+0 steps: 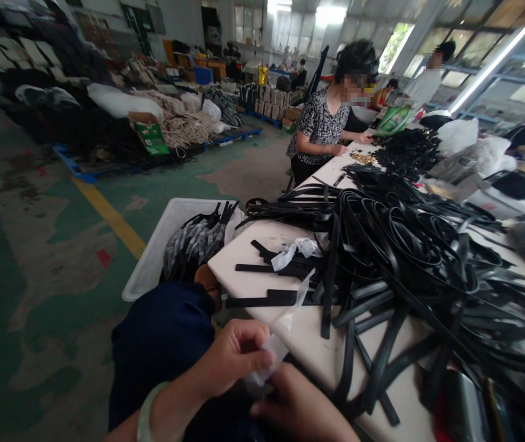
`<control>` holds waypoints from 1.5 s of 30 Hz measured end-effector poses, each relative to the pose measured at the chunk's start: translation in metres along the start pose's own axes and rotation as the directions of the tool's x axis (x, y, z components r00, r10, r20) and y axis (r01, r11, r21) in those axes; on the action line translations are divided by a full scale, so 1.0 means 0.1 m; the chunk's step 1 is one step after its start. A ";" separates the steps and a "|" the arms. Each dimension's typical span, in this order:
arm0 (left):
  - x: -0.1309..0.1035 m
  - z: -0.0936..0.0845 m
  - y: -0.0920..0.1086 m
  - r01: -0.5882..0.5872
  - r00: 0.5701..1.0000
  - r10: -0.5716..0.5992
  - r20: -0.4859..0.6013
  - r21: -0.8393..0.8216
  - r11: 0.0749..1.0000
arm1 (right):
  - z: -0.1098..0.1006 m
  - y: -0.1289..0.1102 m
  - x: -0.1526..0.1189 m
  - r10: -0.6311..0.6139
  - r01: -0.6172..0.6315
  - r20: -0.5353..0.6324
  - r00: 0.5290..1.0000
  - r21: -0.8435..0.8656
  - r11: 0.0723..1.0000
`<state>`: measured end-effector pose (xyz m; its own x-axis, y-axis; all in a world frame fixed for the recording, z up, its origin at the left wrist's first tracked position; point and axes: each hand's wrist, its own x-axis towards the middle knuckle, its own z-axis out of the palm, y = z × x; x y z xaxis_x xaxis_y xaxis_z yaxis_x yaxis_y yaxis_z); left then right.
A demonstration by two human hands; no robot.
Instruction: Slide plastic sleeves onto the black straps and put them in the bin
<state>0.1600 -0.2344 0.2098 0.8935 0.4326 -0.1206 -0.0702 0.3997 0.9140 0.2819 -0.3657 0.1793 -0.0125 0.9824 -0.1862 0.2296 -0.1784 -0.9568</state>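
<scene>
My left hand [244, 355], with a pale green bangle on the wrist, pinches a thin, translucent white plastic strip [274, 351] between thumb and forefinger. One end of the strip rises over the table edge and the black straps. Just below and to the right is my right hand [297, 399], blurred, its fingers curled in near the strip's lower end. What those fingers grip is hidden. Both hands are above my lap, beside the table corner. Short black straps [257, 268] lie close by on the table, with a crumpled piece of white plastic [292, 253] on them.
A large heap of coiled black straps [382, 245] covers much of the white table [244, 245]. A white bin [152, 245] of plastic-wrapped straps stands left of the corner. Farther along, a co-worker [318, 123] handles small gold parts [364, 158]. Loaded blue pallets [76, 166] stand on the floor.
</scene>
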 end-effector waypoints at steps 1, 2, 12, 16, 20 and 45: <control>0.00 -0.03 0.02 0.013 1.000 -0.012 -0.018 0.036 0.999 | -0.17 0.03 -0.01 0.065 -0.075 -0.135 0.989 -0.073 0.995; -0.01 -0.06 0.03 0.026 0.999 -0.024 -0.039 0.070 0.997 | -0.37 0.07 -0.01 0.117 -0.165 -0.309 0.944 -0.132 0.977; -0.21 -0.18 0.18 0.025 0.994 0.019 -0.110 0.383 0.923 | -1.34 0.53 0.30 0.134 -0.496 -0.788 0.601 -0.237 0.835; -0.38 -0.20 0.25 0.093 0.992 -0.051 -0.112 0.406 0.909 | -1.35 0.49 0.29 0.250 -0.431 -0.644 0.723 -0.138 0.891; -0.43 -0.23 0.19 0.065 0.993 -0.026 -0.113 0.354 0.933 | -1.24 0.21 0.05 0.298 -0.235 -0.428 0.853 0.195 0.952; -0.27 -0.19 0.18 0.097 0.988 -0.052 -0.145 0.324 0.941 | -0.32 -0.60 -0.03 -0.317 0.368 -0.651 0.689 -0.063 0.928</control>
<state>0.1264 -0.2235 0.2226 0.8224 0.5234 -0.2228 0.1643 0.1564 0.9739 0.2988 -0.3557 0.2446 0.5523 0.7694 0.3208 0.2697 0.1991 -0.9421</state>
